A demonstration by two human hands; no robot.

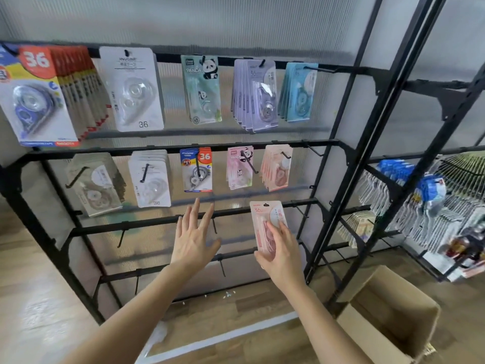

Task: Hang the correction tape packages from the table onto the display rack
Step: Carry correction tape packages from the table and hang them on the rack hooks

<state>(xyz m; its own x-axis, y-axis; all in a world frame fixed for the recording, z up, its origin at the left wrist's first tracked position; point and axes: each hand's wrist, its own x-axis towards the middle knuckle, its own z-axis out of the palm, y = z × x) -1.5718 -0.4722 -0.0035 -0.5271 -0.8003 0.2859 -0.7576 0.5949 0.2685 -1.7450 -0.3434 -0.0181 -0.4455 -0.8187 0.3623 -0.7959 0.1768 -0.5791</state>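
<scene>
1. The right hand grips the lower half of a pink correction tape package. The thumb lies across the blister front and the fingers curl behind. The card is upright and faces outward.
2. The left hand is empty, fingers spread and straight. It is raised before the display rack, to the left of the right hand and about level with it. Whether a fingertip touches a bar cannot be told.
3. Location of the package: in the air in front of the rack, rising above the right hand's knuckles, just below a stack of matching pink packages on its hook. No worktop is in view.
4. Appearance of the package: a pale pink card with rounded corners, "36" printed at upper left, and a clear blister over a pink dispenser. A small dark hang hole sits at top centre.
5. Step in hand (judged): raising the package to a hook.
6. Good practice: keep the grip low so the hang hole stays free. Line the hole up with the upturned hook tip, lift it over the tip, then slide the card back against the stack, face outward.
7. The free left hand could steady the hanging stack while the card goes on.
8. Destination (judged): the matching stack just above the right hand seems the natural hook.
9. Handling (judged): the thin card may flex if pushed off-line against the tip.
</scene>
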